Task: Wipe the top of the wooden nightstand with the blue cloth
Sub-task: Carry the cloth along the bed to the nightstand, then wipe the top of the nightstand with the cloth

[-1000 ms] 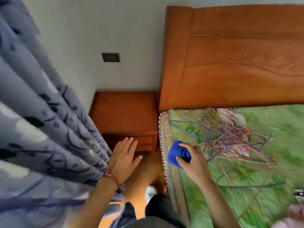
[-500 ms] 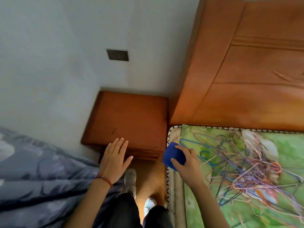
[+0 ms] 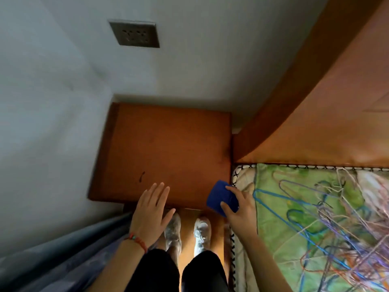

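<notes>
The wooden nightstand [image 3: 168, 150] stands in the corner between the wall and the bed, its bare orange-brown top carrying a small dark mark near the front left. My right hand [image 3: 240, 209] grips the folded blue cloth [image 3: 221, 197], which hangs over the nightstand's front right corner beside the mattress edge. My left hand [image 3: 150, 211], with a red bead bracelet on the wrist, is spread flat with straight fingers over the nightstand's front edge and holds nothing.
A wooden headboard [image 3: 315, 114] rises on the right. The bed [image 3: 315, 228] has a green sheet with a tangle of wire hangers [image 3: 336, 218]. A blue-grey curtain [image 3: 63, 256] hangs at lower left. A wall socket [image 3: 134, 34] sits above. My two shoes [image 3: 187, 230] stand on the floor.
I have stepped closer, so the nightstand fills more of the view and the curtain has slid to the lower left. The blue cloth moved from over the mattress edge to the nightstand's front right corner.
</notes>
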### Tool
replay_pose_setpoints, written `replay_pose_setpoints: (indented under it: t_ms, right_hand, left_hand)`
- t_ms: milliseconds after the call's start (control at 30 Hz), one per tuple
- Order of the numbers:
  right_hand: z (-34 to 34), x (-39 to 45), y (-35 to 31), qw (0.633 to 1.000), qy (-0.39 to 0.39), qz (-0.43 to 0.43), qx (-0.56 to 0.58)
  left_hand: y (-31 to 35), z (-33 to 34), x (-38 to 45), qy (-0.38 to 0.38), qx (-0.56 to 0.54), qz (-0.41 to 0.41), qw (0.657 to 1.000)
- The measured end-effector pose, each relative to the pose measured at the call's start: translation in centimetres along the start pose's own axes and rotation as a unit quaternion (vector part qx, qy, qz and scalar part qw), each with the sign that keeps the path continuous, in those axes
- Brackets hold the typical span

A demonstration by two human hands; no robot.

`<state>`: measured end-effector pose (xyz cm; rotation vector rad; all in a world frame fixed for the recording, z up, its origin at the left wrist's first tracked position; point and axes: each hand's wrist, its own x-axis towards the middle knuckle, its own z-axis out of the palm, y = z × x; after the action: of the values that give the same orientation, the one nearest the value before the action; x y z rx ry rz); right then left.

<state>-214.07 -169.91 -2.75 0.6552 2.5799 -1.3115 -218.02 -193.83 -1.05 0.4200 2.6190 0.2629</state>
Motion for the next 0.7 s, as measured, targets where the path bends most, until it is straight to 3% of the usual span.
replay_pose_setpoints:
  t_ms: [333,500,700]
  right_hand:
    - [6.6,6.4,9.1,1.000,-0.003,0.022,-0.016]
    - [9.1,6.8,10.3,0.996,0.052,0.035,-0.060]
    - [10.1,9.5,9.9,0.978,0.105,-0.060,-0.167]
  left_hand:
    - [1.5,9.6,8.9,-0.002,-0.034,0.018,0.999]
    - [1.7,13.4,10.7,0.017,-0.031,0.025,0.999]
    - [0.6,15.9,11.5,0.015,-0.010,0.001,1.000]
